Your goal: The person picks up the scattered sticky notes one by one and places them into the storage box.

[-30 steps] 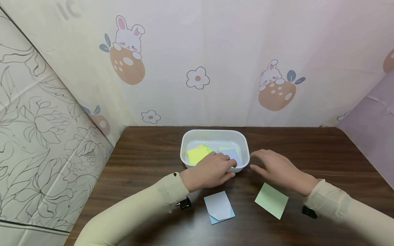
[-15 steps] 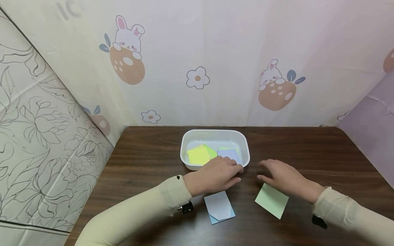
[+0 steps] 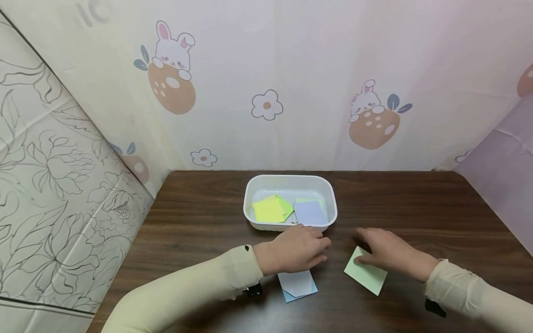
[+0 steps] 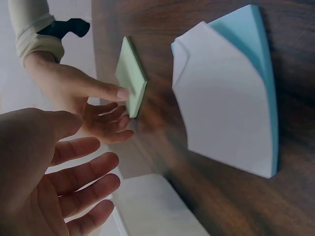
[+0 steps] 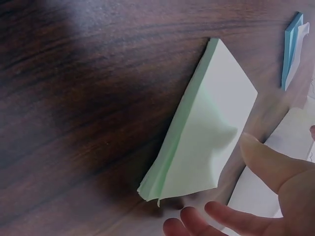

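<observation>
A pale green sticky note pad point(image 3: 365, 280) lies flat on the table beneath my right hand point(image 3: 385, 249). In the right wrist view the thumb and fingers stand around the pad point(image 5: 211, 123), spread apart and not gripping; whether the thumb touches it I cannot tell. My left hand point(image 3: 297, 249) hovers between the white container and a blue sticky note pad point(image 4: 241, 29), its fingers loosely bent and holding nothing. On the blue pad lies a white sheet point(image 4: 221, 103) with one corner folded; in the head view the left hand hides the pad's far edge.
The white plastic container point(image 3: 289, 179) stands behind the hands near the back of the dark wooden table point(image 3: 200, 203). Inside are yellow notes point(image 3: 268, 210), a brighter green piece point(image 3: 285, 206) and a lavender note point(image 3: 310, 212) over a light green one. A patterned cloth point(image 3: 308, 55) hangs behind.
My left hand has drawn back from the container toward the blue pad. The right hand has come down and nearer to me, over the green pad. The pads look unmoved.
</observation>
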Demonstrator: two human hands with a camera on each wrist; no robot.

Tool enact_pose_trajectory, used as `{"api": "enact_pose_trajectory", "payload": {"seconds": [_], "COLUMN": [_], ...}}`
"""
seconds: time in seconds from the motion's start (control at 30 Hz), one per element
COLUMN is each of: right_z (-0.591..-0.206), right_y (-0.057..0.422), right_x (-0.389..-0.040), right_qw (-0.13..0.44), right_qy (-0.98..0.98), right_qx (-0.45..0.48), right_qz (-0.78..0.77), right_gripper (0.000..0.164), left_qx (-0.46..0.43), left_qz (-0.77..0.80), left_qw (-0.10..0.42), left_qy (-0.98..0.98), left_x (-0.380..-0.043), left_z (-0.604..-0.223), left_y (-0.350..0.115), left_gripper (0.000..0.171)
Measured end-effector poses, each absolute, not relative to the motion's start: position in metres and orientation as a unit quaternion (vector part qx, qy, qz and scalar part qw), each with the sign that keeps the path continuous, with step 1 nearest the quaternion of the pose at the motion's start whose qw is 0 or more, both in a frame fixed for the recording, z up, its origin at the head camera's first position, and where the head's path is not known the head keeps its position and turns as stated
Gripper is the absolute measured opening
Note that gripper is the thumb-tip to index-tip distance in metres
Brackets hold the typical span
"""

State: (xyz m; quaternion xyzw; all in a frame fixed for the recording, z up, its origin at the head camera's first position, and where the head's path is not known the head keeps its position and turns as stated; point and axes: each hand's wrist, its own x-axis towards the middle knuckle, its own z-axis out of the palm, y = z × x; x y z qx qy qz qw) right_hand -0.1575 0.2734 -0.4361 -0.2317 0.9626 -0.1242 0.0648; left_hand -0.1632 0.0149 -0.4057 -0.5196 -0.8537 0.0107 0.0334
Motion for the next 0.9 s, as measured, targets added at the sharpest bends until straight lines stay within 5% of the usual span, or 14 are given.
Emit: {"api": "enact_pose_trajectory", "payload": {"seconds": [0.37, 0.9], "right_z": [-0.438, -0.44], "right_y": [0.273, 0.27], "right_x": [-0.156, -0.156], "right_qw": [0.126, 0.124], "right_qy": [0.961, 0.967], "right_qx": [-0.196, -0.176], "right_qz": [-0.147, -0.135], "right_gripper": [0.051, 0.04], "left_qx": [-0.529, -0.537], "left_qz": [0.032, 0.045], "left_qw": [0.033, 0.024], "left_qy": [-0.847, -0.842], "left_x": [-0.156, -0.154], "left_z": [-0.424, -0.432], "left_y": [0.017, 0.02], "left_gripper": [0.025, 0.022]}}
